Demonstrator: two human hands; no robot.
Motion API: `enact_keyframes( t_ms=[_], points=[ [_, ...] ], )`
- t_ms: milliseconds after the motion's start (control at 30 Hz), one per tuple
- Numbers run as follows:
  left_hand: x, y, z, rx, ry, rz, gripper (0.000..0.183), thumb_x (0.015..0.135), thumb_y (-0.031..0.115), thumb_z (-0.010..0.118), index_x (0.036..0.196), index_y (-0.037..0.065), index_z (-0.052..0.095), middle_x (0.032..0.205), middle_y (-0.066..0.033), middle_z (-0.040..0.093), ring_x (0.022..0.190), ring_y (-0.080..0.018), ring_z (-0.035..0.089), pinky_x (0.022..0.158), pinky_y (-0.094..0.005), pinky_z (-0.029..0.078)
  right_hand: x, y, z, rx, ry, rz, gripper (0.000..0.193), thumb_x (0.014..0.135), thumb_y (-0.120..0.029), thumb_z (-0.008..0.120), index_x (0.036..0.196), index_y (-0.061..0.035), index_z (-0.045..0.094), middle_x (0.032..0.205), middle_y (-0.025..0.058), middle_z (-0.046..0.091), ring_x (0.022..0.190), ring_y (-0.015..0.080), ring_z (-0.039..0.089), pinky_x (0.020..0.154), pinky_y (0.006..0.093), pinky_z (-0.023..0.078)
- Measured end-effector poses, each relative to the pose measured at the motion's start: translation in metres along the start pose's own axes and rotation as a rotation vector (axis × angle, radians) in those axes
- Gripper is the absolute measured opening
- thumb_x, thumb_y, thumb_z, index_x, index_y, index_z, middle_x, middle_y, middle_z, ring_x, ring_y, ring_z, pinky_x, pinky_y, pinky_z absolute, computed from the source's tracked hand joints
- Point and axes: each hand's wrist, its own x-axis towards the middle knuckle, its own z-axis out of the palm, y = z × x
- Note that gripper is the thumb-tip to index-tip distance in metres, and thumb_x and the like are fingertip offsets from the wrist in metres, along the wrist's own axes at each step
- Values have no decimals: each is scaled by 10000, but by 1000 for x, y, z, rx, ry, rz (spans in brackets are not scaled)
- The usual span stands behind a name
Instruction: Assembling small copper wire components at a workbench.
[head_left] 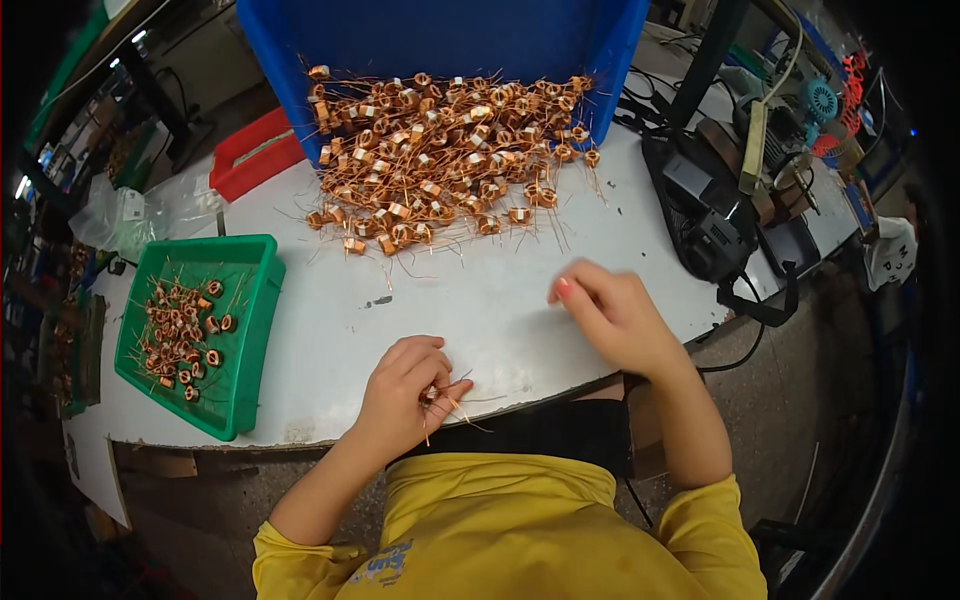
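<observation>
White table [490,330] bears copper coils [432,187] above grey-brown floor [820,400].

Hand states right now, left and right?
Left hand: closed, holding a copper-wound coil.
Right hand: fingers curled closed, nothing visible in it.

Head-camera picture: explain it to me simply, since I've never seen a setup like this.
There is no machine here: these are a person's two bare hands, seen by a wide fisheye camera worn on the head and looking down, so straight edges bend. The left hand holds a small copper-wire coil with loose wire ends. The right hand is above the pale tabletop; no object shows in it. Ahead, a heap of copper coils spills from a large blue plastic bin. At left, a shallow green plastic tray holds more coils; beyond it sits a red plastic box.
</observation>
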Motion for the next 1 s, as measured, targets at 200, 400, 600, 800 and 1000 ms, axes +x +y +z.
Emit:
enact_keyframes(
  t_ms=[200,400,600,800,1000],
  points=[
    [3,-5,-4,-776,219,-397,89,829,55,564,745,54,535,796,-75,589,985,-258,576,764,-354,510,94,35,1,-376,166,-224,70,825,-82,503,838,-45,561,709,54,555,601,174,481,558,279,390],
    [-18,-16,-10,-1456,366,-731,71,876,82,504,809,61,507,822,-97,625,940,-231,614,626,-223,474,153,46,19,-737,243,-562,122,767,-51,552,887,-60,529,895,85,539,853,266,521,728,344,440],
    [-4,-17,-2,-142,138,147,162,714,87,674,700,76,513,682,-25,506,633,-203,476,638,-255,394,137,51,15,-603,171,-519,252,654,-29,619,886,-38,520,898,101,508,852,295,485,745,357,415],
    [-13,-11,-12,-468,147,-318,108,723,40,663,748,84,568,788,-32,579,737,-169,520,707,-288,423,121,29,12,-962,168,-541,221,664,-45,647,857,-53,540,876,76,500,823,261,481,727,331,410],
    [-7,-39,-20,-262,354,-297,77,731,38,632,773,57,571,765,-31,566,744,-161,536,657,-263,430,94,3,1,-967,207,-476,225,664,-53,657,858,-52,541,873,67,505,796,247,477,715,323,407]
  ],
)
